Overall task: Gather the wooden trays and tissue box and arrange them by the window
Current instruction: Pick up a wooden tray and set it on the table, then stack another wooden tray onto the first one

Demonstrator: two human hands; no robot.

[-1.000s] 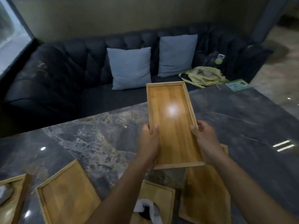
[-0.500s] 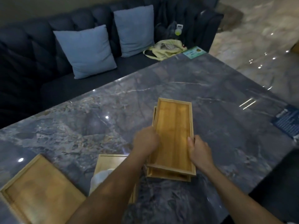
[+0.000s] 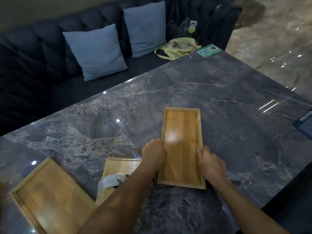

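Observation:
A long wooden tray lies flat on the dark marble table, stacked squarely on another tray that it hides. My left hand grips its left rim and my right hand grips its right rim, both near the tray's near end. A wooden tissue box with a white tissue sticking out sits just left of the stack, partly under my left forearm. Another wooden tray lies at the table's near left corner.
A dark tufted sofa runs behind the table with two blue cushions and a yellow bag. A green card lies on the table's far corner, a dark blue card at its right edge.
The tray I held up in the air has come down onto the second tray and now sits aligned on it. The view has tilted downward and to the right.

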